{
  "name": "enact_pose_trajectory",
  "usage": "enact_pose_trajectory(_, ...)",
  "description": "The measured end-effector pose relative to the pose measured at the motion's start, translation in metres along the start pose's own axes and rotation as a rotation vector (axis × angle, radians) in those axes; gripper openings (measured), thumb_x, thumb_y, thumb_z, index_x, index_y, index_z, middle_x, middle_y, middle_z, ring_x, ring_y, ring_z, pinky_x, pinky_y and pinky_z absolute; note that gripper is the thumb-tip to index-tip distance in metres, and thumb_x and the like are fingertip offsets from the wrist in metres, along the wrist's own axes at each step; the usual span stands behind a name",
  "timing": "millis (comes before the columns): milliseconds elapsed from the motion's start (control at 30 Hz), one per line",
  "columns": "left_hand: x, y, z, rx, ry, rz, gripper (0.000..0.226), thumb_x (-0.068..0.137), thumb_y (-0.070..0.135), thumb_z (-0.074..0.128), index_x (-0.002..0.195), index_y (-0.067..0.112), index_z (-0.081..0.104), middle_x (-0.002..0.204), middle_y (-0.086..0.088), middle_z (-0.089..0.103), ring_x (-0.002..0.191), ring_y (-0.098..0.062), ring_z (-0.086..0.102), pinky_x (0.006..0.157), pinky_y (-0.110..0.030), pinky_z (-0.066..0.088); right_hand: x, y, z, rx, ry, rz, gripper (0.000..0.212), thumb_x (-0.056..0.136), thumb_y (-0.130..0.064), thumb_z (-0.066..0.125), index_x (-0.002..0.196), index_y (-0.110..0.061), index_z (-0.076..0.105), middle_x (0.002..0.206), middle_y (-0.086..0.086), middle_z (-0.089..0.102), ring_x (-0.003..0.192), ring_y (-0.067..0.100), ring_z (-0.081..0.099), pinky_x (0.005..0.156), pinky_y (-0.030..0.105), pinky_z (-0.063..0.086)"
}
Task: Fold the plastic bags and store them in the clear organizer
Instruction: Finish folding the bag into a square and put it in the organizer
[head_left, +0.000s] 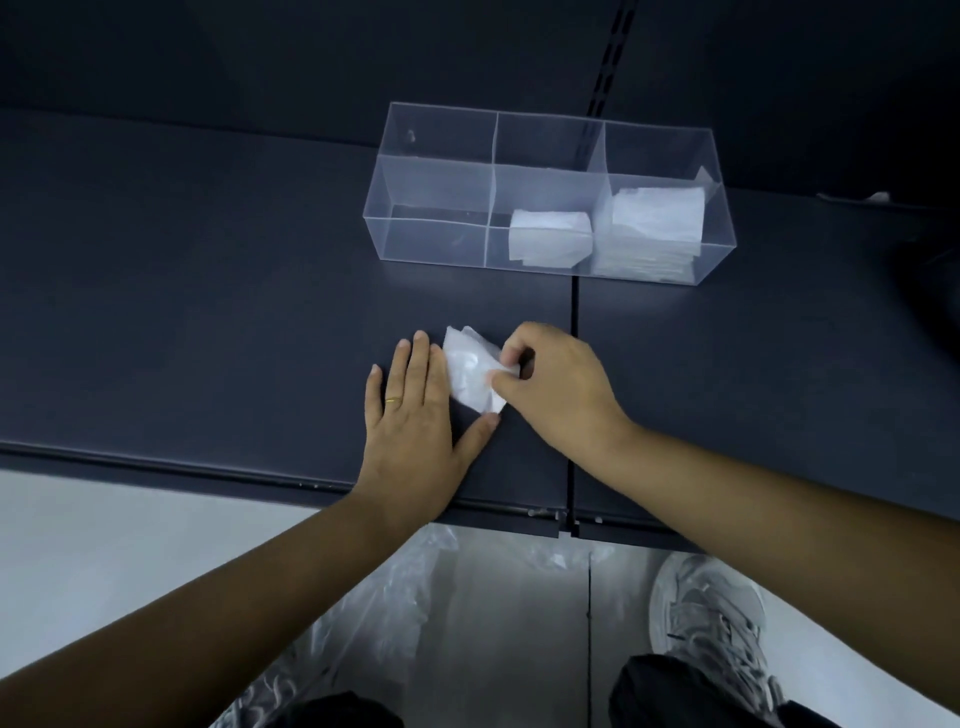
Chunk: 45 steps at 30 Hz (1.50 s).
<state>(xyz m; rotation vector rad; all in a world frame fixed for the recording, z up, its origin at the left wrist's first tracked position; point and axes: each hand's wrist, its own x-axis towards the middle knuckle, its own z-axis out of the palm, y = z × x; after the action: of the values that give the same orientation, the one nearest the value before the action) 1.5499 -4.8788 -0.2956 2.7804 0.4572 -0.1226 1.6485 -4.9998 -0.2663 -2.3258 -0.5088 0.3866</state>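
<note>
A small folded white plastic bag lies on the dark table between my hands. My left hand lies flat with straight fingers, its index finger and thumb against the bag's left and lower edges. My right hand pinches the bag's right corner between thumb and curled fingers. The clear organizer stands beyond, with three compartments. A folded bag sits in the middle compartment and a stack of folded bags fills the right one. The left compartment holds nothing I can see.
The dark table has a seam running front to back just right of the bag. Loose clear plastic bags lie on the floor under the table edge, by my shoes. A dark wall panel rises behind the organizer.
</note>
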Motion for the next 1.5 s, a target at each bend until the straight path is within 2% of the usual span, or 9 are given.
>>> enact_pose_trajectory(233, 0.012, 0.003, -0.059, -0.468, -0.028, 0.193, 0.116, 0.058, 0.075, 0.061, 0.148, 0.04, -0.004, 0.15, 0.021, 0.012, 0.13, 0.02, -0.006, 0.111, -0.022, 0.0, -0.01, -0.011, -0.038, 0.131, -0.261, -0.18, 0.031, 0.078, -0.006, 0.072, 0.093, -0.026, 0.053, 0.076, -0.008, 0.064, 0.059, -0.001, 0.05, 0.059, 0.012, 0.041)
enact_pose_trajectory(367, 0.03, 0.003, -0.079, -0.557, -0.167, 0.278, 0.033, 0.073, 0.033, 0.08, 0.102, 0.033, 0.065, 0.098, 0.018, 0.066, 0.091, 0.003, 0.055, 0.084, -0.022, 0.046, -0.008, -0.018, -0.058, 0.132, -0.282, -0.216, 0.034, 0.078, -0.006, 0.074, 0.1, -0.027, 0.06, 0.078, -0.009, 0.067, 0.063, 0.0, 0.054, 0.063, 0.013, 0.045)
enact_pose_trajectory(467, 0.036, -0.002, -0.081, -0.649, -0.114, 0.218, 0.013, 0.078, 0.021, 0.077, 0.073, 0.029, 0.069, 0.073, 0.008, 0.068, 0.067, -0.003, 0.06, 0.068, -0.018, 0.049, 0.002, -0.02, -0.075, 0.069, -0.23, -0.139, 0.019, 0.077, -0.009, 0.077, 0.083, -0.024, 0.068, 0.07, -0.011, 0.064, 0.06, -0.005, 0.054, 0.06, 0.009, 0.044)
enact_pose_trajectory(733, 0.034, -0.016, -0.07, -0.724, 0.124, 0.005, 0.015, 0.081, 0.022, 0.074, 0.07, 0.029, 0.067, 0.073, 0.013, 0.067, 0.067, -0.003, 0.061, 0.062, -0.007, 0.044, 0.09, -0.02, -0.118, 0.29, 0.161, 0.077, 0.02, 0.076, -0.017, 0.08, 0.072, -0.018, 0.06, 0.068, -0.01, 0.055, 0.058, -0.004, 0.052, 0.057, 0.007, 0.044)
enact_pose_trajectory(1000, 0.003, -0.013, -0.032, -0.546, -0.015, 0.074, 0.018, 0.08, 0.023, 0.074, 0.068, 0.032, 0.064, 0.066, 0.017, 0.064, 0.069, -0.003, 0.06, 0.061, -0.011, 0.043, 0.133, 0.0, -0.083, -0.592, 0.274, 0.088, 0.015, 0.078, -0.022, 0.071, 0.093, -0.021, 0.069, 0.112, 0.004, 0.059, 0.107, 0.027, 0.053, 0.092, 0.036, 0.03)
enact_pose_trajectory(1233, 0.0, -0.014, -0.03, -0.518, 0.016, 0.087, 0.021, 0.08, 0.022, 0.074, 0.068, 0.034, 0.061, 0.064, 0.016, 0.06, 0.072, -0.003, 0.058, 0.06, -0.009, 0.039, 0.125, 0.0, -0.095, -0.499, 0.364, -0.163, 0.028, 0.08, -0.014, 0.071, 0.104, -0.012, 0.057, 0.11, 0.007, 0.054, 0.098, 0.027, 0.055, 0.084, 0.034, 0.036)
enact_pose_trajectory(1300, -0.003, -0.015, -0.03, -0.502, 0.033, 0.096, 0.021, 0.081, 0.019, 0.074, 0.069, 0.033, 0.062, 0.065, 0.017, 0.06, 0.073, -0.004, 0.057, 0.062, -0.007, 0.038, 0.117, -0.002, -0.095, -0.471, 0.199, -0.326, 0.016, 0.092, -0.027, 0.059, 0.098, -0.012, 0.061, 0.104, 0.005, 0.058, 0.092, 0.024, 0.056, 0.078, 0.031, 0.04)
enact_pose_trajectory(1400, -0.007, -0.017, -0.027, -0.412, 0.112, 0.179, 0.016, 0.08, 0.011, 0.075, 0.078, 0.025, 0.067, 0.079, 0.017, 0.062, 0.077, -0.007, 0.057, 0.076, -0.01, 0.038, 0.108, -0.007, -0.089, -0.654, -0.186, -0.28, 0.057, 0.099, -0.054, 0.027, 0.081, -0.009, 0.057, 0.085, 0.008, 0.059, 0.085, 0.027, 0.055, 0.077, 0.036, 0.041)
enact_pose_trajectory(1500, -0.011, -0.025, -0.02, -0.253, 0.158, 0.208, 0.019, 0.085, 0.021, 0.07, 0.103, 0.017, 0.069, 0.112, 0.005, 0.063, 0.103, -0.022, 0.058, 0.094, -0.031, 0.038, 0.105, -0.01, -0.087, -0.718, -0.214, -0.22, 0.067, 0.097, -0.059, 0.019, 0.093, -0.009, 0.062, 0.095, 0.01, 0.063, 0.096, 0.03, 0.056, 0.087, 0.037, 0.039)
